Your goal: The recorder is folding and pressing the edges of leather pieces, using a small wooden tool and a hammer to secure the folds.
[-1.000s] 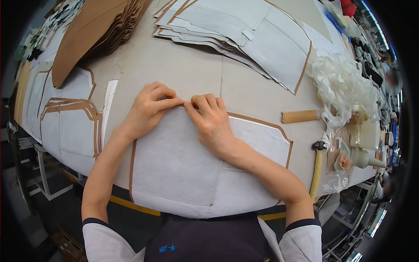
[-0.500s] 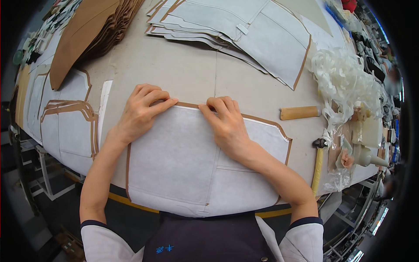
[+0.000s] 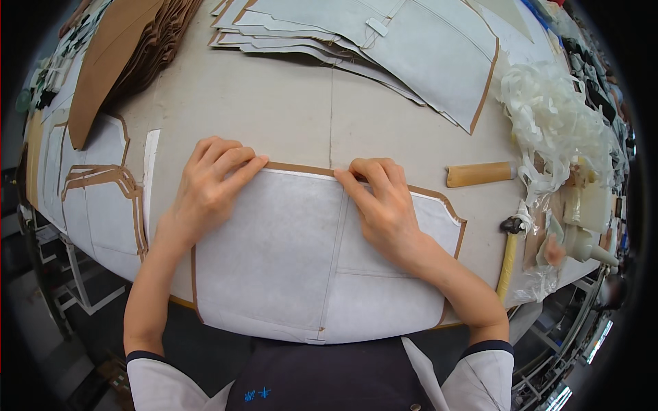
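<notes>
A white-backed panel [image 3: 267, 253] with a narrow brown folded edge lies in front of me, its near side hanging slightly over the table edge. My left hand [image 3: 209, 188] is closed at the far edge, thumb and fingertips pinching the brown strip near its left end. Further right along that edge, my right hand [image 3: 389, 212] pinches the strip in the same way, just right of the panel's vertical seam. Brown edging shows between the two hands. The fingertips partly hide what they grip.
More white-backed panels [image 3: 384, 41] are stacked at the back, with others [image 3: 103, 212] at left. Brown pieces [image 3: 103, 68] lie far left. At right are a tan strip [image 3: 481, 175], tangled translucent ribbon [image 3: 548, 116], a yellow-handled hammer [image 3: 508, 264] and a squeeze bottle [image 3: 582, 243].
My right hand has slid right along the panel's far edge, and my left hand has shifted slightly left. The gap between them is wider. The whole view has shifted a little.
</notes>
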`<state>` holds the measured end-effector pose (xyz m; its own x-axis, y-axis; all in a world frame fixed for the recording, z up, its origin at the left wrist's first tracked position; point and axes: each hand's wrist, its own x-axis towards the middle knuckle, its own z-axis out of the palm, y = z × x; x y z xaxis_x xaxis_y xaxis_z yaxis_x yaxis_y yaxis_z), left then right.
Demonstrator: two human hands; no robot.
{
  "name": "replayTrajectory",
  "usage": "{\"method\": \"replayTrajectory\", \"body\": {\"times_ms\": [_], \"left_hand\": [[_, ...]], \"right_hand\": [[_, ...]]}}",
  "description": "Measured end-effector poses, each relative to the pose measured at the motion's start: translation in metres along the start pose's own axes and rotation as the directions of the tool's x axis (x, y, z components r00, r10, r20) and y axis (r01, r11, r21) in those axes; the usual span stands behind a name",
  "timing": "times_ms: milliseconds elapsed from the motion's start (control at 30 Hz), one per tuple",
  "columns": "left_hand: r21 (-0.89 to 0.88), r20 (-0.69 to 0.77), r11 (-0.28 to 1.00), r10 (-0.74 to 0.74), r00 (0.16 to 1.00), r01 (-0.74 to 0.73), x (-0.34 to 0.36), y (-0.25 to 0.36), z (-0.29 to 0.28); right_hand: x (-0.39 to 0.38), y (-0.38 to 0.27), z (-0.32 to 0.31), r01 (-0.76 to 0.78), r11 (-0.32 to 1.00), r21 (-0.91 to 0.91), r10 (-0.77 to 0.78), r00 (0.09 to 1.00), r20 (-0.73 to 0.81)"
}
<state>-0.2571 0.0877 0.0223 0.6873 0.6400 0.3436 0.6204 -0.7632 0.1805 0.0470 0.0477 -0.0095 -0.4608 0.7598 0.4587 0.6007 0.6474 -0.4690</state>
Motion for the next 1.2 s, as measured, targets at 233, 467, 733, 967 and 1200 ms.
{"method": "replayTrajectory", "body": {"times_ms": [233,467,733,967,1200], "left_hand": [[-0.096,-0.084,0.985,-0.155,0.984,0.147,0.014,0.040,0.023],[-0.182,-0.113,0.966,-0.207,0.972,0.184,0.017,0.047,0.034],[-0.182,-0.129,0.967,-0.205,0.970,0.180,0.008,0.050,0.027],[-0.018,-0.090,0.997,-0.082,0.993,0.081,0.011,0.056,0.035],[-0.105,-0.030,0.994,0.012,0.999,-0.015,-0.010,0.094,0.021]], "right_hand": [[0.004,-0.005,-0.003,-0.174,0.970,0.168,0.184,0.982,-0.051],[0.018,-0.003,-0.002,-0.177,0.976,0.124,0.179,0.984,-0.004],[0.016,-0.007,-0.001,-0.196,0.974,0.111,0.199,0.980,-0.020],[0.003,-0.004,0.002,-0.048,0.999,-0.007,0.047,0.998,-0.045],[-0.011,-0.003,-0.056,-0.059,0.998,0.001,0.059,0.998,-0.024]]}}
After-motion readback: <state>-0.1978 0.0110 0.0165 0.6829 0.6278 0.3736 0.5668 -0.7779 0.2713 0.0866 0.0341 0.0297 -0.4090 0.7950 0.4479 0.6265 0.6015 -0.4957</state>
